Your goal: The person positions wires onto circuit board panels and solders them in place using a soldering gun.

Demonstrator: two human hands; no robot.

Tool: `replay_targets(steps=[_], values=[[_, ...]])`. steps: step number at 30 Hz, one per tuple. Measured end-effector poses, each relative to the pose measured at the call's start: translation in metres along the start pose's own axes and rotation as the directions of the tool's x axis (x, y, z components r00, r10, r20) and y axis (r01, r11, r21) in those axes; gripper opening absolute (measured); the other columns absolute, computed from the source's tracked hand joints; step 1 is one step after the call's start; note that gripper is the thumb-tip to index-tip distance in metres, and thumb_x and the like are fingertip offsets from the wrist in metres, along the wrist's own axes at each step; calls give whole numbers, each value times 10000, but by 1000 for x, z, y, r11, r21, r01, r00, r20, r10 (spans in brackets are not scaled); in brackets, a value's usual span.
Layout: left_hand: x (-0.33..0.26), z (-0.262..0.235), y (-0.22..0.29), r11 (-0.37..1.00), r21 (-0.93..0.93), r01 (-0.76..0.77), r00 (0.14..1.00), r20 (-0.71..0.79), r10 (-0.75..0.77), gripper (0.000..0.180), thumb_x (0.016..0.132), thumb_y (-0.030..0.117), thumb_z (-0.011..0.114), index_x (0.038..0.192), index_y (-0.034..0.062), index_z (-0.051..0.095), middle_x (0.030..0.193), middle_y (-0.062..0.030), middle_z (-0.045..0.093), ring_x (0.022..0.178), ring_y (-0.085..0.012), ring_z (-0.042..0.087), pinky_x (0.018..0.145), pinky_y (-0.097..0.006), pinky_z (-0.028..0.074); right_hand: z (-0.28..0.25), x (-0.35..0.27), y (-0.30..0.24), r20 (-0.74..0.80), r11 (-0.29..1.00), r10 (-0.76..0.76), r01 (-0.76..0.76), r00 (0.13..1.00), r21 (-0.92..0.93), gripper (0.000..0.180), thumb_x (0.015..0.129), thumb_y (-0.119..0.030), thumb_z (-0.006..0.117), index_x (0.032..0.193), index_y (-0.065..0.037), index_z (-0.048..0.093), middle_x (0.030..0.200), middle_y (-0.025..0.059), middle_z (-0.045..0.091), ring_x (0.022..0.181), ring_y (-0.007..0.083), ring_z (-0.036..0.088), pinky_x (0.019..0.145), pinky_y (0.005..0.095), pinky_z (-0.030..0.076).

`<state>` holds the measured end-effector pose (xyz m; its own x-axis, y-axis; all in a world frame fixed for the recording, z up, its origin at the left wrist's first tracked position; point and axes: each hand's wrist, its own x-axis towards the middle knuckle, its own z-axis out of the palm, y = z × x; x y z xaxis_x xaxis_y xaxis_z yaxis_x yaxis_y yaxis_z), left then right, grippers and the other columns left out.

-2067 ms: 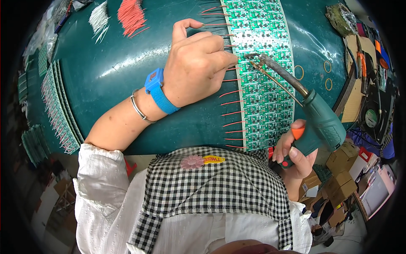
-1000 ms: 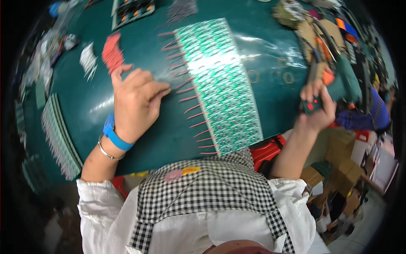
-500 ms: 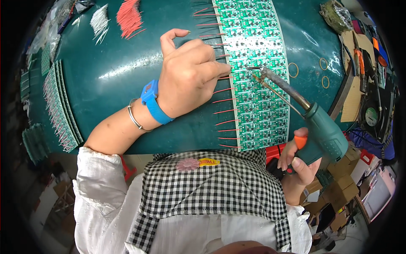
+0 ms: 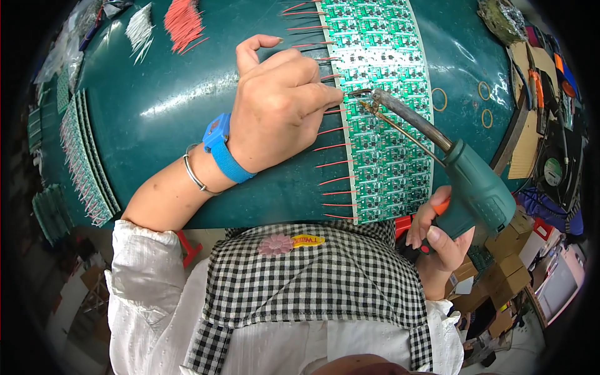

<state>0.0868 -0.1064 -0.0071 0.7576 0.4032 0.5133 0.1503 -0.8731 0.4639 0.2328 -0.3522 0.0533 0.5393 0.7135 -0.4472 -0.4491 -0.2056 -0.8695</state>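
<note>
A panel of green circuit boards [image 4: 390,150] lies on the bench, with thin red wires [image 4: 334,164] sticking out along its left edge. My left hand [image 4: 278,103] is closed in a pinch at that edge, in line with the row of wires. The wire between thumb and forefinger is mostly hidden by the fingers. My right hand [image 4: 447,240] grips a green soldering gun [image 4: 472,187] with an orange trigger. Its hot tip [image 4: 359,93] is over the panel, close beside my left fingertips. A thin metal feed tube [image 4: 409,134] runs below the barrel.
Loose white wires [image 4: 139,31] and red wires [image 4: 183,25] lie in piles at the far left. Several wired board strips [image 4: 90,159] stand at the left. Rubber bands [image 4: 439,99] lie right of the panel; pliers [image 4: 535,90] and other tools crowd the right edge.
The soldering gun's tip has moved left across the panel, toward my left fingertips. My left hand keeps its pinch at the board's edge. The whole view has shifted slightly.
</note>
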Motion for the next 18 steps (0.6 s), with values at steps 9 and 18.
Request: replay_targets(steps=[9,18], values=[[2,-3,2,1000,1,-5,1000,8,5,209,633,-8,780,759,151,728,626,48,491,616,-128,530,899,-414,356,-7,4,9,91,997,-71,74,993,-30,407,794,-143,695,1044,24,421,644,86,504,468,161,515,438,295,475],[1,-1,1,1000,1,-5,1000,-4,5,196,640,-2,773,741,160,726,606,53,479,605,-120,528,909,-424,354,-7,6,3,95,991,-112,105,989,78,563,744,-145,711,1160,116,435,624,101,508,465,166,512,427,288,466]])
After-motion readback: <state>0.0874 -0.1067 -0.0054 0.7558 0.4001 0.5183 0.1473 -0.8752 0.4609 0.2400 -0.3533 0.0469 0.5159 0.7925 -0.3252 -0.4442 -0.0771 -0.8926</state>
